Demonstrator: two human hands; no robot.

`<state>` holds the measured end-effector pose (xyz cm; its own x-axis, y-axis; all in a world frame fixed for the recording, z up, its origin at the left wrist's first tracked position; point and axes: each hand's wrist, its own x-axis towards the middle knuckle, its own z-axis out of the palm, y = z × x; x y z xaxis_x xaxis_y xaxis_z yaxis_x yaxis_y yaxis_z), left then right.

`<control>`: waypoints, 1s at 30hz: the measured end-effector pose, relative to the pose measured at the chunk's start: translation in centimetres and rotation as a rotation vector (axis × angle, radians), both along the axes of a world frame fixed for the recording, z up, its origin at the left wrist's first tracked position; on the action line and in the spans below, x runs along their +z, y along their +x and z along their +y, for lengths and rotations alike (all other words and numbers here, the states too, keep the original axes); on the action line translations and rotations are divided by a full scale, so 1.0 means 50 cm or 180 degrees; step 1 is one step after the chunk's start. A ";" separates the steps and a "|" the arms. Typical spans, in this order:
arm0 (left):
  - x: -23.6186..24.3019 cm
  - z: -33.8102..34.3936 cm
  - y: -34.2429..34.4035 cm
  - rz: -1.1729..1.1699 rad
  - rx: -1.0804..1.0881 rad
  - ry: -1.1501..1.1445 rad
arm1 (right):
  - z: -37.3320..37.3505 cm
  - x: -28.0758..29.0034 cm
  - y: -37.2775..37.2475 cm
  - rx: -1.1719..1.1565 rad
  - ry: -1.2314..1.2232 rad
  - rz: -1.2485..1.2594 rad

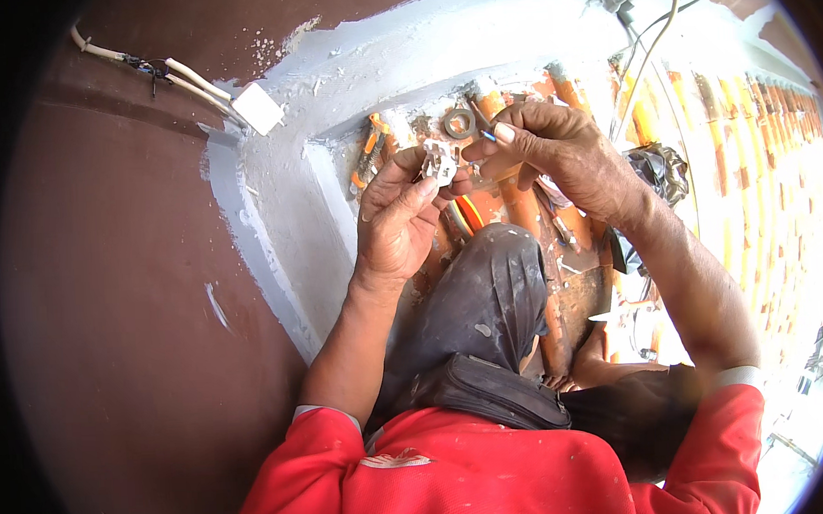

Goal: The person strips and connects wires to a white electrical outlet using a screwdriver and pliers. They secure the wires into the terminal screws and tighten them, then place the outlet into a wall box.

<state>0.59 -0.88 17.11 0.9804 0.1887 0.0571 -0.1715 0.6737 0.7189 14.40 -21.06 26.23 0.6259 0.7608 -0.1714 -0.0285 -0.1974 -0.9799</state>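
From where I stand, the fingers (418,194) of the left hand (394,228) are grasping a small white fitting (440,164), held up in front of the raised knee (490,272). Opposite and near it, the right hand (568,154) pinches a thin blue piece (488,136) at the thumb tip; its kind is too small to tell. Just beyond the hands, a dark tape roll (460,123) lies on the orange roof tiles (519,206), with an orange-and-grey cutter (368,151) to its left. A crumpled black bag (672,174) sits beyond the right wrist. At the waist is a black pouch (495,393). Farther out, a square white box (258,108) with pale cables (199,82) is noted at the brown wall (127,269).
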 end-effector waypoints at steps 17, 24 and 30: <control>0.046 -0.017 -0.019 -0.0127 -0.0134 0.0034 | -0.013 0.038 -0.047 -0.0041 0.0315 -0.0147; 0.054 -0.010 -0.022 -0.0479 -0.0128 0.0200 | -0.016 0.037 -0.050 0.0118 0.0512 -0.0195; 0.081 -0.020 -0.021 -0.0501 0.0569 0.1458 | -0.027 0.042 -0.053 -0.0129 0.0632 -0.0056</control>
<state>-0.45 -1.88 21.17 0.9080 0.2734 0.3175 -0.3850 0.2460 0.8895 11.78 -22.39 28.33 0.6583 0.7527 -0.0094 -0.0150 0.0006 -0.9999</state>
